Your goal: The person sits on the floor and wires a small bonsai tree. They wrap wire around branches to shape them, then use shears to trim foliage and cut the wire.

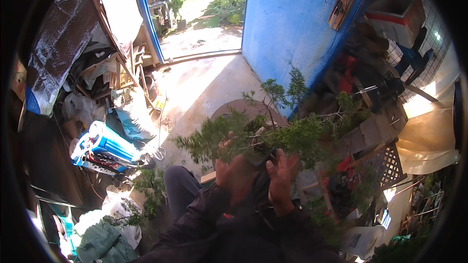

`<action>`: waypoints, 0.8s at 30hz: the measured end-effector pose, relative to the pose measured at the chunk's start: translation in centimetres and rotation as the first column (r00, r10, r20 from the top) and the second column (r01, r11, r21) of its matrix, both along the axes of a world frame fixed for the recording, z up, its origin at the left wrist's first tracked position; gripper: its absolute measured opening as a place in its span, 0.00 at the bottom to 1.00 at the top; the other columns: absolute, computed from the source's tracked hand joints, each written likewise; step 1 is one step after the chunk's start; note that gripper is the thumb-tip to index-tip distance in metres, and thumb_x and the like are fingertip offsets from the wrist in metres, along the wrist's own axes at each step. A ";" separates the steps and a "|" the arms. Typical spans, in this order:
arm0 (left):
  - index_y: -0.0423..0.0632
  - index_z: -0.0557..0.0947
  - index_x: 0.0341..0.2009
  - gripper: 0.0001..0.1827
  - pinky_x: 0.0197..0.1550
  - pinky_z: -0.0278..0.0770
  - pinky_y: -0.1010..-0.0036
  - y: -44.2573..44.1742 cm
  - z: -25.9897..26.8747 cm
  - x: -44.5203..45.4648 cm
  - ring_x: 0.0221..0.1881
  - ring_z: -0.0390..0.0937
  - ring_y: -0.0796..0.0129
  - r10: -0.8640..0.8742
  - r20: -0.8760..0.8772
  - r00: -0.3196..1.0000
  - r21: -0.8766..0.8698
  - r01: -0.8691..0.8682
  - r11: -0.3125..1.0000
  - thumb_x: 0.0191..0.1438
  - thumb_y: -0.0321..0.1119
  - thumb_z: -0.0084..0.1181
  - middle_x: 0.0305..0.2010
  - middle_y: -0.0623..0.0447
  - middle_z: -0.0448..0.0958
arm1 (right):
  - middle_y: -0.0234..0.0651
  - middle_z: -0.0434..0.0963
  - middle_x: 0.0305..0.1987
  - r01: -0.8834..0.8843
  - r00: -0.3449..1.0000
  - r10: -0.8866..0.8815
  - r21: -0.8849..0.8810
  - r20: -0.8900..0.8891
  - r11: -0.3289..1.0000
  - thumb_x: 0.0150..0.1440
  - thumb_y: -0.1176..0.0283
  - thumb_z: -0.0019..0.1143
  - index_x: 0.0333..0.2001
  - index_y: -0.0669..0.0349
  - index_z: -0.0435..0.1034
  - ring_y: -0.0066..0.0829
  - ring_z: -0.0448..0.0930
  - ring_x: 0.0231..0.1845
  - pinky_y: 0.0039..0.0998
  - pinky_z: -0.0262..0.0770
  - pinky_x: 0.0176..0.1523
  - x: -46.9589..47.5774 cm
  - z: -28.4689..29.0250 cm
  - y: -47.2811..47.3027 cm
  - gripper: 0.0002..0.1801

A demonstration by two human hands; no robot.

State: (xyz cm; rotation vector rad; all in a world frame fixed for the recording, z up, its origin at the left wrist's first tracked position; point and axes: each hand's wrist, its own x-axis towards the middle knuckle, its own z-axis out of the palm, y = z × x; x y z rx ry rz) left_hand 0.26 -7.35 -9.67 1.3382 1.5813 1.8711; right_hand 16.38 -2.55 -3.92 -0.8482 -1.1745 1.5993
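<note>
A leafy evergreen bonsai-like plant (299,135) spreads its branches in front of me, above a round brown disc-like surface (241,109). My left hand (230,171) is raised at the near side of the foliage, blurred, its fingers partly among the green sprigs. To its right, my right hand (281,171) is turned up with the fingers apart, near a dark curved rim (267,159) that looks like part of a pot. Whether my left hand grips a branch is hidden by blur and leaves.
A blue door (289,25) stands ajar beside a bright doorway. Blue-and-white packages (109,146), sacks (131,113) and wood scraps crowd the left. A foam box (395,14), a perforated dark panel (391,164) and a white bucket (362,239) are at the right. Cut greenery (150,190) lies beside my knee.
</note>
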 end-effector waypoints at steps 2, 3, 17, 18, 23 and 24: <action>0.40 0.67 0.69 0.31 0.68 0.66 0.66 -1.0 -1.6 0.5 0.68 0.67 0.62 -0.112 0.466 0.878 0.101 0.073 0.992 0.63 0.31 0.55 0.72 0.49 0.64 | 0.44 0.65 0.72 0.050 0.999 -0.050 0.023 0.003 0.998 0.69 0.72 0.53 0.71 0.72 0.55 0.31 0.66 0.71 0.30 0.59 0.73 0.0 0.0 0.6 0.31; 0.39 0.68 0.68 0.30 0.68 0.67 0.65 -1.6 -1.9 0.9 0.68 0.67 0.62 -0.130 0.609 0.783 0.109 0.080 0.991 0.62 0.31 0.57 0.72 0.48 0.64 | 0.44 0.64 0.73 0.071 0.997 -0.072 0.034 0.005 0.997 0.69 0.73 0.52 0.72 0.71 0.54 0.32 0.65 0.72 0.31 0.58 0.74 0.1 0.2 0.9 0.32; 0.36 0.75 0.58 0.22 0.65 0.71 0.63 -3.9 3.4 4.4 0.63 0.68 0.62 -0.102 0.445 0.890 0.056 0.086 0.995 0.60 0.29 0.57 0.69 0.45 0.61 | 0.44 0.61 0.75 -0.169 0.985 0.158 -0.196 -0.070 0.966 0.71 0.74 0.47 0.74 0.69 0.52 0.35 0.65 0.73 0.33 0.61 0.74 0.7 -0.4 6.1 0.31; 0.36 0.74 0.58 0.22 0.66 0.71 0.63 -3.8 3.3 4.3 0.64 0.68 0.62 -0.091 0.418 0.904 0.050 0.078 0.996 0.60 0.29 0.57 0.70 0.45 0.61 | 0.44 0.61 0.75 -0.179 0.983 0.168 -0.198 -0.074 0.964 0.71 0.73 0.47 0.74 0.69 0.52 0.35 0.65 0.74 0.33 0.61 0.74 0.8 -0.6 6.2 0.31; 0.36 0.63 0.69 0.33 0.72 0.62 0.60 -3.6 3.0 5.1 0.73 0.61 0.58 -0.162 0.510 0.845 0.112 0.122 0.986 0.62 0.31 0.57 0.78 0.44 0.52 | 0.45 0.60 0.76 -0.216 0.975 0.199 -0.203 -0.102 0.955 0.71 0.73 0.47 0.73 0.69 0.53 0.36 0.64 0.74 0.34 0.61 0.74 1.3 -1.3 6.5 0.30; 0.36 0.59 0.72 0.36 0.73 0.60 0.60 -3.5 3.0 5.4 0.75 0.58 0.57 -0.224 0.541 0.811 0.165 0.160 0.973 0.63 0.32 0.56 0.79 0.44 0.50 | 0.46 0.59 0.76 -0.226 0.972 0.207 -0.204 -0.108 0.953 0.71 0.73 0.46 0.73 0.69 0.53 0.36 0.64 0.75 0.34 0.60 0.74 1.4 -1.5 6.5 0.30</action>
